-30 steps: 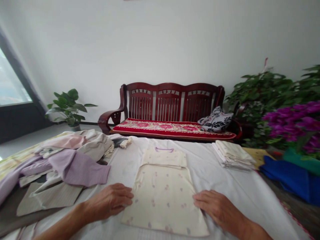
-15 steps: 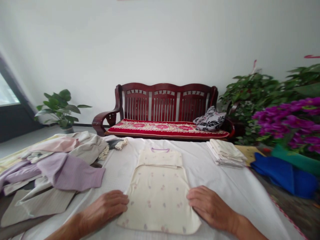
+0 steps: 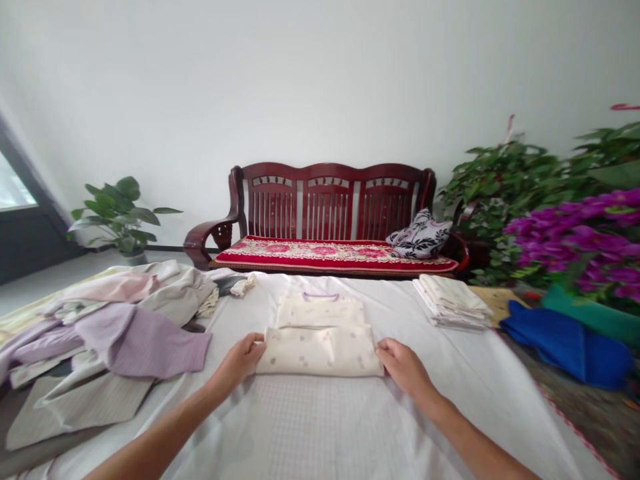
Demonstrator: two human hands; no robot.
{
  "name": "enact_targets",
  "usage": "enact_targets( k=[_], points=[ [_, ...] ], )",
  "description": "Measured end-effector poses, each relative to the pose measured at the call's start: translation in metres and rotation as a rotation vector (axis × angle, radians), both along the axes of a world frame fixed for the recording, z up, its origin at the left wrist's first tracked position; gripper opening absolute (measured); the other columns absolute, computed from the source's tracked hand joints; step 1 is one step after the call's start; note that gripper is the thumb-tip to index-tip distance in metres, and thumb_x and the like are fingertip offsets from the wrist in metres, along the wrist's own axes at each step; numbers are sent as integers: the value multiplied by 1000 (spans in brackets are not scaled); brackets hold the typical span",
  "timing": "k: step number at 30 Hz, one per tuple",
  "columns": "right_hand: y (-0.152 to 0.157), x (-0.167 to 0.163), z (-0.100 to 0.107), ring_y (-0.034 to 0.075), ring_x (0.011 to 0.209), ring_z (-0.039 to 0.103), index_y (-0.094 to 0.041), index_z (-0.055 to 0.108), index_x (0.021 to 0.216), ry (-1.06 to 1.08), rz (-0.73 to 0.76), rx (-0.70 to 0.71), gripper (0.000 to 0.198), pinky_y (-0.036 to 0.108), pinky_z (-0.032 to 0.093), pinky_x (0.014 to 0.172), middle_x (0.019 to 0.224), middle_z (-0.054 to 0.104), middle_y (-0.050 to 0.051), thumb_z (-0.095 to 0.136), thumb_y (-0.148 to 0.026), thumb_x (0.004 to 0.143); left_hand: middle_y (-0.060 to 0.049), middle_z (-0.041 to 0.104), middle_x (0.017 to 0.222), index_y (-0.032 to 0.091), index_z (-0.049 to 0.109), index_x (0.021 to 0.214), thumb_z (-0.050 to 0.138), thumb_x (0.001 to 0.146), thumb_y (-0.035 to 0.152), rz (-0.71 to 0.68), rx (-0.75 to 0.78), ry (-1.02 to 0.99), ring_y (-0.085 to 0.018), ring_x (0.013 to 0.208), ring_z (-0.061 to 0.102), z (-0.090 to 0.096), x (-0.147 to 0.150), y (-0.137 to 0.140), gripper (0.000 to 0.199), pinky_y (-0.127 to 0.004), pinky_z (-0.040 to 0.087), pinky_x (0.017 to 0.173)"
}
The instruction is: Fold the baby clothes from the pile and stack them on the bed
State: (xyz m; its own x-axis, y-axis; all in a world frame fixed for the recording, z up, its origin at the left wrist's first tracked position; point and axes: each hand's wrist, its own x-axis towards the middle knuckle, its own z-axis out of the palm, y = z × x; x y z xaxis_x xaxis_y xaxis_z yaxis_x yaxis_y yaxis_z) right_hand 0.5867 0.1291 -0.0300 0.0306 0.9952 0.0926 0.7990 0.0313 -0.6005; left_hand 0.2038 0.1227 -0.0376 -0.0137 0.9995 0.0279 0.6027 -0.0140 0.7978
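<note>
A cream shirt [image 3: 320,350] with small faded prints and a purple neckline lies in front of me, its lower part folded up toward the collar. My left hand [image 3: 246,355] pinches the left side of the folded part. At the opposite side, my right hand [image 3: 397,360] grips the fabric between thumb and fingers. The shirt rests on a white cloth [image 3: 300,427] that covers the table. Its collar end lies flat, pointing away from me.
A loose heap of clothes [image 3: 135,333] spreads over the left side. At the back right sits a stack of folded clothes [image 3: 450,303]. Beyond the table stands a red wooden bench [image 3: 327,207]; a blue cloth [image 3: 565,347] and purple flowers [image 3: 580,240] are at the right.
The lower part of the shirt has been folded upward, making it much shorter. Both hands have moved away from me with the fabric, and now hold the folded part's sides.
</note>
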Motion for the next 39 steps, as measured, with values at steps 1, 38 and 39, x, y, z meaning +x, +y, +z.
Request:
enact_targets(
  k=[1, 38, 39],
  points=[
    [1, -1, -1, 15, 68, 63, -24, 65, 78, -40, -4, -32, 24, 23, 38, 59, 71, 69, -3, 45, -34, 87, 0, 63, 69, 17, 63, 94, 44, 82, 50, -14, -34, -8, -18, 67, 59, -2, 1, 5, 40, -26, 41, 61],
    [-20, -42, -5, 24, 146, 31, -16, 39, 151, -461, 462, 262, 56, 45, 21, 121, 157, 38, 10, 38, -38, 99, -9, 46, 152, 27, 39, 150, 41, 99, 49, -459, 503, 746, -28, 140, 41, -12, 38, -4, 55, -47, 30, 118],
    [-20, -39, -7, 24, 147, 29, -16, 36, 152, -472, 476, 211, 58, 46, 21, 121, 158, 35, 11, 36, -41, 100, -9, 43, 154, 27, 37, 152, 42, 99, 51, -458, 495, 769, -28, 142, 39, -17, 34, -3, 58, -48, 31, 117]
  ],
)
